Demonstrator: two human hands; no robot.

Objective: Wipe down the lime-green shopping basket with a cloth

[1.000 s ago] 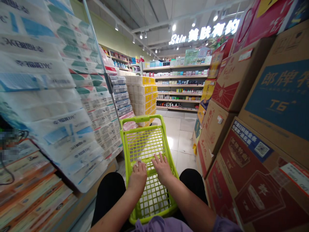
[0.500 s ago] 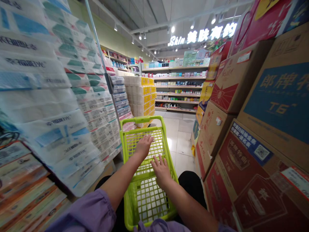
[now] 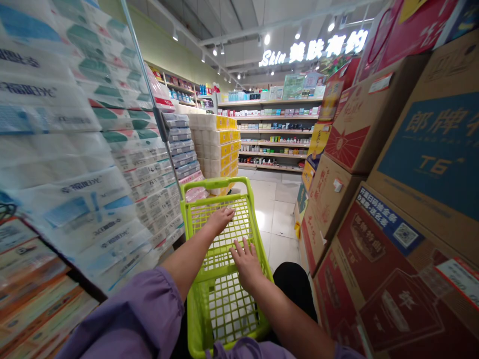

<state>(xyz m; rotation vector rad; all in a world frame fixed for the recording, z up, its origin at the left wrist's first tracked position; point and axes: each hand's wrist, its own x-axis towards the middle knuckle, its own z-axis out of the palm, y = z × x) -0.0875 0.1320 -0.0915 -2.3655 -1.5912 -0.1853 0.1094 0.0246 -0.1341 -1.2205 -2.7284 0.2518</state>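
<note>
A lime-green plastic shopping basket (image 3: pixel 198 279) with mesh walls and a raised handle at its far end stands between my knees, and no goods show inside it. My left hand (image 3: pixel 221 220) is over the far mesh, palm down, with its fingers stretched forward. Lower and to the right, my right hand (image 3: pixel 247 262) has its fingers spread over the mesh near the middle crossbar. Neither hand holds anything. I cannot tell whether the fingertips touch the mesh. A thin metal pole (image 3: pixel 142 70) with a grey grip piece slants down to the basket's far left corner.
Tall stacks of wrapped tissue packs (image 3: pixel 127 149) line the left side. Cardboard cartons (image 3: pixel 337 194) are piled close on the right. Ahead, a tiled floor aisle (image 3: pixel 282 199) leads past yellow-and-white paper packs (image 3: pixel 219 144) to shelves of small goods (image 3: pixel 277 117).
The basket and both hands appear slightly farther left in view. The left-hand stacks have slid toward the left edge. Both hands keep nearly the same pose over the basket.
</note>
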